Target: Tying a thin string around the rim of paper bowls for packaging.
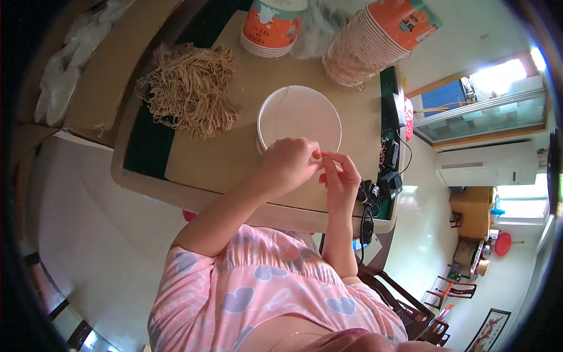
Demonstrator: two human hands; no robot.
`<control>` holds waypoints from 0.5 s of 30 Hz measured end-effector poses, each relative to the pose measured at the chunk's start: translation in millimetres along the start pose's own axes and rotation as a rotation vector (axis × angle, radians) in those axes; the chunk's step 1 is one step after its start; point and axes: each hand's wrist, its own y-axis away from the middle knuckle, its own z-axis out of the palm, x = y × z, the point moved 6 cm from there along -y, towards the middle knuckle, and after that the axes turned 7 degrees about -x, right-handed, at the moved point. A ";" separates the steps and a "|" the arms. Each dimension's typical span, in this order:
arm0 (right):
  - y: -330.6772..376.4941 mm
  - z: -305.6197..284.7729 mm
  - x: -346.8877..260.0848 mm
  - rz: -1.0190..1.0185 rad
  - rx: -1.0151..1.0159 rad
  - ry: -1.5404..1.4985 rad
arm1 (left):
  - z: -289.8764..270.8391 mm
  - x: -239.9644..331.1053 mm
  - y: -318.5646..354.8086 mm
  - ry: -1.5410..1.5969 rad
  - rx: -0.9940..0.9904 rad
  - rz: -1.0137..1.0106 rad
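- Left hand (291,162) is curled, its fingers pinched close in front of the white bucket's (308,120) near rim; what they grip is unclear.
- Right hand (342,177) meets it at the fingertips, finger and thumb drawn together, grip likewise too small to tell.
- White bucket sits on the tan board (205,164), just beyond both hands; the left is nearer.
- Its mouth faces up; its long axis looks roughly upright, exact tilt unclear.
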 end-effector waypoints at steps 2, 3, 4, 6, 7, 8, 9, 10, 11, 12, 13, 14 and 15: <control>-0.2 -0.4 2.2 -0.007 0.002 -0.028 | 0.1 -0.3 -3.5 0.027 0.000 -0.029; -0.6 -1.1 2.7 -0.006 0.007 -0.048 | -0.2 -1.5 -4.5 0.052 0.007 -0.052; -1.9 -2.0 3.1 -0.007 0.011 -0.068 | 0.4 -2.1 -5.1 0.052 0.003 -0.056; -3.8 -4.9 3.3 -0.019 0.025 -0.135 | -0.8 -0.4 -5.1 0.043 0.031 -0.014; -5.0 -8.0 1.6 -0.006 0.041 -0.204 | 0.3 -1.5 -5.5 0.045 0.029 -0.017; -7.5 -9.0 -3.7 0.020 0.047 -0.216 | -0.1 -2.4 -5.6 0.041 0.052 -0.013; -10.8 -9.3 -8.4 0.027 0.015 -0.187 | -0.5 -3.0 -5.5 0.037 0.075 -0.009; -13.3 -8.8 -12.5 0.034 -0.017 -0.158 | -0.3 -3.3 -5.5 0.039 0.073 -0.010; -14.1 -6.6 -16.0 0.054 -0.040 -0.090 | -0.4 -3.7 -5.4 0.044 0.070 -0.015; -14.5 -7.8 -15.5 0.056 -0.038 -0.089 | -0.6 -4.0 -5.6 0.050 0.067 -0.020; -14.9 -7.4 -13.9 0.097 -0.080 -0.005 | -1.1 -3.1 -5.4 0.051 0.066 -0.020; -15.3 -7.3 -11.9 0.139 -0.123 0.080 | -1.2 -2.9 -5.2 0.058 0.056 -0.035; -16.8 -10.8 -5.6 0.149 -0.121 0.049 | -1.0 -3.0 -5.2 0.064 0.046 -0.050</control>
